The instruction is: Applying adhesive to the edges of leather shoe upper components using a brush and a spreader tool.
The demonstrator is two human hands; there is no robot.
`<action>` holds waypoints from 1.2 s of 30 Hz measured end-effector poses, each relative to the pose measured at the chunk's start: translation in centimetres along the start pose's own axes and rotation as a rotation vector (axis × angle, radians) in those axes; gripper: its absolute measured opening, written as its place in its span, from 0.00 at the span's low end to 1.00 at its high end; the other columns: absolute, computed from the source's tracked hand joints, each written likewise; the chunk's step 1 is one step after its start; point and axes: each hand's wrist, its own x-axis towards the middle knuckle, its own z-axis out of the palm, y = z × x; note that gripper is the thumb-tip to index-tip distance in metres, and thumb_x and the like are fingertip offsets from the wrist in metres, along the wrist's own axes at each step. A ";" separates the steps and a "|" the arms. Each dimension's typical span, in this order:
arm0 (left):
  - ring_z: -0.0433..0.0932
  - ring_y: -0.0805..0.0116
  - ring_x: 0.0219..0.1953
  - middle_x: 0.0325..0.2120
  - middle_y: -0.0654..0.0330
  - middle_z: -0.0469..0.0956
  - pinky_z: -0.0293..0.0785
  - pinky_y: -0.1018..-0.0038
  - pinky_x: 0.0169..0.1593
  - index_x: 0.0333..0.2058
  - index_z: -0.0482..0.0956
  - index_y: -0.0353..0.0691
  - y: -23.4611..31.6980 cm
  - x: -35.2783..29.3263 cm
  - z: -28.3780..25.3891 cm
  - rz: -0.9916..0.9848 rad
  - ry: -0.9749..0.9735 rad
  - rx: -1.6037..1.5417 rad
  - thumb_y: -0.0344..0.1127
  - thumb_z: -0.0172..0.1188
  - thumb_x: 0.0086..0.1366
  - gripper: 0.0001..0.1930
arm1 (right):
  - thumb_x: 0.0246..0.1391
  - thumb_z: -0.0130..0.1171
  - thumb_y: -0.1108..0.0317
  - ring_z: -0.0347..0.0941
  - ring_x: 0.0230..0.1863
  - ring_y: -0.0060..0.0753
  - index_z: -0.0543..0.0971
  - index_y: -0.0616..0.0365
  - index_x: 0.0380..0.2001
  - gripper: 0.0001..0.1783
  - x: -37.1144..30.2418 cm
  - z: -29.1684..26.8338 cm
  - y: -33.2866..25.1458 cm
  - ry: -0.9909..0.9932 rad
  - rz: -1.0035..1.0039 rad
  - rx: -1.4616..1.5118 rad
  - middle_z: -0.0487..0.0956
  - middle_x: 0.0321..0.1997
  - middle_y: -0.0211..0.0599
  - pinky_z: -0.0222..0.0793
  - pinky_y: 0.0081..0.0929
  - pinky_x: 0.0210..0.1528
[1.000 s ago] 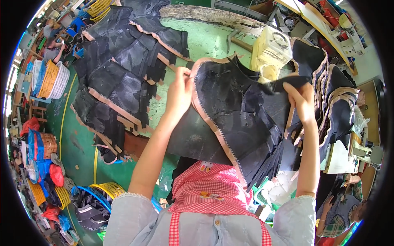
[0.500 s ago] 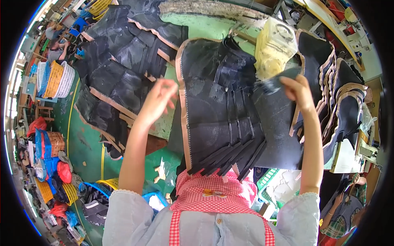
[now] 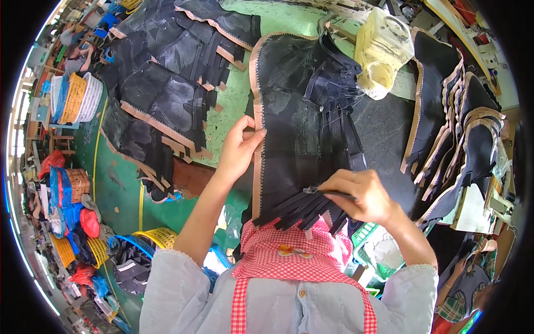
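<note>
A black sheet piece with a tan, zigzag-cut border lies in front of me, its near end cut into loose black strips. At its left border, my left hand pinches the tan edge between thumb and fingers. Over the strips, my right hand is closed round a dark brush, its tip pointing left at the piece. Beyond the piece, to the right, stands a yellowed plastic container with a round spout-like opening. Stringy, glue-like threads stretch between it and the gathered black straps.
More black pieces with tan borders overlap on the left of the green table. Another stack fans out at the right. Baskets stand on the far left. Another person is at the lower right, one more at the upper left.
My right hand has come down from beside the yellowed container to the near strips, bringing the brush. My left hand, loose in the air before, now pinches the tan border.
</note>
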 end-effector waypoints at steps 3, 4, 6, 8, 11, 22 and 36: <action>0.73 0.85 0.24 0.23 0.71 0.75 0.71 0.83 0.26 0.38 0.68 0.44 0.9 -0.7 0.0 -0.129 0.029 -0.119 0.33 0.55 0.69 0.05 | 0.51 0.60 0.75 0.78 0.30 0.43 0.80 0.59 0.36 0.07 1.1 -0.7 -0.2 0.410 0.088 0.047 0.79 0.30 0.40 0.74 0.33 0.32; 0.73 0.85 0.24 0.23 0.71 0.75 0.71 0.83 0.26 0.38 0.68 0.44 0.6 -0.9 0.2 -0.129 0.029 -0.121 0.33 0.55 0.69 0.05 | 0.50 0.60 0.76 0.77 0.29 0.44 0.79 0.60 0.37 0.09 1.4 0.0 -0.2 0.445 0.109 -0.095 0.78 0.29 0.40 0.74 0.34 0.31; 0.75 0.83 0.28 0.28 0.68 0.76 0.72 0.82 0.30 0.41 0.69 0.43 -0.4 -0.6 1.0 -0.075 0.084 -0.429 0.34 0.55 0.69 0.05 | 0.43 0.64 0.76 0.78 0.28 0.42 0.81 0.60 0.35 0.12 0.2 2.7 -0.1 0.212 -0.016 -0.124 0.80 0.31 0.41 0.73 0.31 0.30; 0.75 0.81 0.33 0.32 0.66 0.76 0.73 0.82 0.35 0.42 0.70 0.41 -0.8 -0.8 1.4 -0.002 0.091 -0.469 0.33 0.54 0.69 0.06 | 0.42 0.65 0.76 0.78 0.27 0.41 0.81 0.59 0.34 0.12 -0.4 3.2 -1.1 0.113 -0.046 -0.151 0.80 0.29 0.39 0.73 0.31 0.29; 0.74 0.82 0.36 0.34 0.66 0.75 0.70 0.82 0.39 0.42 0.70 0.39 0.3 -1.3 1.5 -0.068 0.065 -0.539 0.33 0.52 0.70 0.06 | 0.47 0.61 0.76 0.75 0.21 0.41 0.79 0.59 0.34 0.08 1.3 0.3 0.1 0.445 0.273 -0.122 0.79 0.29 0.41 0.70 0.33 0.25; 0.74 0.79 0.40 0.37 0.65 0.76 0.69 0.81 0.45 0.46 0.71 0.37 -1.1 -1.2 1.8 -0.021 0.162 -0.578 0.33 0.52 0.70 0.10 | 0.53 0.60 0.73 0.77 0.28 0.37 0.79 0.61 0.37 0.08 3.5 -3.9 2.0 0.587 0.180 -0.286 0.80 0.31 0.41 0.72 0.28 0.34; 0.74 0.68 0.52 0.50 0.62 0.75 0.70 0.65 0.57 0.55 0.69 0.42 0.0 -0.7 1.7 -0.217 -0.099 -0.940 0.39 0.45 0.73 0.16 | 0.53 0.61 0.63 0.59 0.10 0.14 0.76 0.56 0.17 0.14 6.1 -6.1 3.3 0.310 0.621 0.497 0.67 0.10 0.24 0.48 0.18 0.13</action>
